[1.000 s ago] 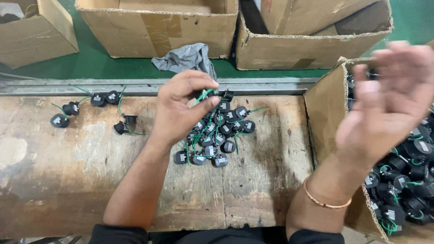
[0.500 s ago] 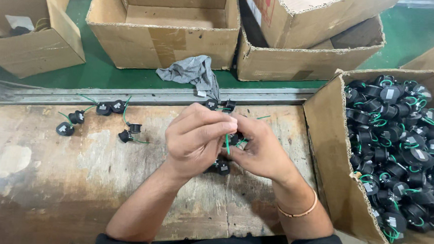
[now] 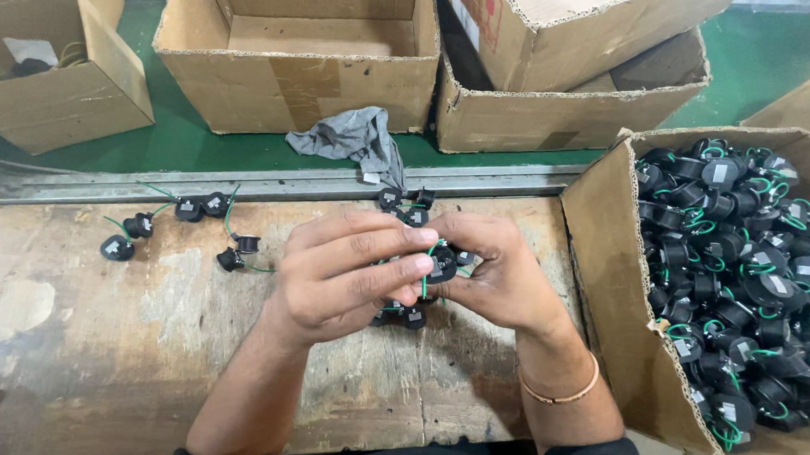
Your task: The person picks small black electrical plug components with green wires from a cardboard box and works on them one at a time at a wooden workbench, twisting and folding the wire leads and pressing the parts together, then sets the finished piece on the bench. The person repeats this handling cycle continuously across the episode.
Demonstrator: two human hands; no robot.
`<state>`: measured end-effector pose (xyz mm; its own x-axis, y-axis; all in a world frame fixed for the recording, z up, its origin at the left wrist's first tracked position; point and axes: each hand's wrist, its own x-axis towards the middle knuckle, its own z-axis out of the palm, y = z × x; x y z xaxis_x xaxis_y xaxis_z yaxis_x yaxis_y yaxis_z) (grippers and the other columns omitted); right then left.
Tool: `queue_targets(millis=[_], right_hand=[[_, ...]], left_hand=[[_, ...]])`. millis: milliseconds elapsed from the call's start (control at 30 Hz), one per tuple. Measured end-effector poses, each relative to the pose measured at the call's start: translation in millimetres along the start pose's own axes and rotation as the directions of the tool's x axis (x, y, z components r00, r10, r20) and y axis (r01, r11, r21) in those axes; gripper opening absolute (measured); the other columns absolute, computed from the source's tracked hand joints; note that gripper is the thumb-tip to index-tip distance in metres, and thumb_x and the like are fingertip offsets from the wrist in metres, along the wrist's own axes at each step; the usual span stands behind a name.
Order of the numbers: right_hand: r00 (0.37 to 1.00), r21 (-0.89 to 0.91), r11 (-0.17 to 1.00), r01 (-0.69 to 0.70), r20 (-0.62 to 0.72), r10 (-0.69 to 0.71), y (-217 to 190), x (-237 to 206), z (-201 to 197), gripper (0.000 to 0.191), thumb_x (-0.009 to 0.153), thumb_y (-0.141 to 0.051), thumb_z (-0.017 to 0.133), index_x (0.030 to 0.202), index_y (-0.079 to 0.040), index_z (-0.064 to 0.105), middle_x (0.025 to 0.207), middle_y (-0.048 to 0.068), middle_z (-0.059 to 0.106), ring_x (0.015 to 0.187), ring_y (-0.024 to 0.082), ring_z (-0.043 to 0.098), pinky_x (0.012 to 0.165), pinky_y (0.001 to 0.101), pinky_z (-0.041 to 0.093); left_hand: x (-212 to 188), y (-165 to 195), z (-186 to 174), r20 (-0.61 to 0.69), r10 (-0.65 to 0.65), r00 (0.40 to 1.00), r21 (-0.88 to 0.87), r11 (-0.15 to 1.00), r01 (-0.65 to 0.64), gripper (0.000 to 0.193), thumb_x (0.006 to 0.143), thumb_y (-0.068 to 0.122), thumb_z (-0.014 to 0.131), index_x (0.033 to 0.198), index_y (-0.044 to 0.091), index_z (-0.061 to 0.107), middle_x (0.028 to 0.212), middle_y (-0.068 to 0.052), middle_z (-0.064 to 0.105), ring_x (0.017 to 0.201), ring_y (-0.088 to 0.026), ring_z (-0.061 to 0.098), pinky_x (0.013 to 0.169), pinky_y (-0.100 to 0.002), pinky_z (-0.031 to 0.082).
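Observation:
Both my hands meet over the worn wooden bench (image 3: 66, 348). My left hand (image 3: 347, 275) and my right hand (image 3: 499, 274) together pinch one small black round part with green wires (image 3: 440, 262) between the fingertips. Under the hands lies a heap of the same black parts (image 3: 406, 209), mostly hidden by my fingers. A few more of these parts (image 3: 189, 209) lie scattered on the bench to the left.
A cardboard box (image 3: 606, 266) full of black green-wired parts stands at the right. Several more cardboard boxes (image 3: 293, 74) sit on the green conveyor belt (image 3: 188, 142) beyond the bench, with a grey rag (image 3: 350, 137) on its metal rail.
My right hand came down from above the right box and joined the left hand over the heap; both now hold one part. The view shifted slightly.

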<state>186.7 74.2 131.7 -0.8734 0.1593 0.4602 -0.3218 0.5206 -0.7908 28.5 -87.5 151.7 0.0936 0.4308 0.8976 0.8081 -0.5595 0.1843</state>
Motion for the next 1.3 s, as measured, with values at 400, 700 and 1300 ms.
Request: queue_targets(millis=[400, 700, 1300], right_hand=[[0.993, -0.063, 0.998, 0.0, -0.118, -0.007, 1.8, 0.0, 8.3, 0.04, 0.079, -0.008, 0.087, 0.115, 0.0, 0.07, 0.1, 0.01, 0.075, 0.09, 0.017, 0.073, 0.08, 0.0294, 0.056], [0.991, -0.12, 0.993, -0.007, -0.135, -0.009, 3.5, -1.1, 11.8, 0.046, 0.074, -0.013, 0.093, 0.113, -0.001, 0.073, 0.086, 0.007, 0.071, 0.074, 0.014, 0.065, 0.065, 0.0298, 0.051], [0.987, 0.381, 0.916, 0.127, 0.047, -0.156, 8.4, -10.1, -1.9, 0.053, 0.075, -0.032, 0.092, 0.114, -0.001, 0.075, 0.111, 0.013, 0.079, 0.103, 0.026, 0.078, 0.092, 0.0365, 0.062]], left_hand=[[-9.3, 5.3, 16.8, -0.116, -0.314, 0.942, -0.095, 0.948, 0.304, 0.022, 0.08, 0.009, 0.089, 0.095, 0.006, 0.072, 0.105, -0.009, 0.076, 0.101, -0.025, 0.076, 0.089, -0.035, 0.062], [-20.7, 9.8, 37.9, -0.223, -0.489, 0.843, -0.148, 0.872, 0.467, 0.029, 0.087, 0.005, 0.086, 0.11, 0.005, 0.07, 0.102, -0.007, 0.078, 0.099, -0.019, 0.078, 0.091, -0.032, 0.061], [-91.1, -107.0, 59.4, 0.373, -0.681, 0.63, 0.412, 0.73, 0.545, 0.064, 0.074, 0.015, 0.08, 0.134, 0.006, 0.06, 0.138, -0.021, 0.061, 0.129, -0.043, 0.053, 0.104, -0.05, 0.044]])
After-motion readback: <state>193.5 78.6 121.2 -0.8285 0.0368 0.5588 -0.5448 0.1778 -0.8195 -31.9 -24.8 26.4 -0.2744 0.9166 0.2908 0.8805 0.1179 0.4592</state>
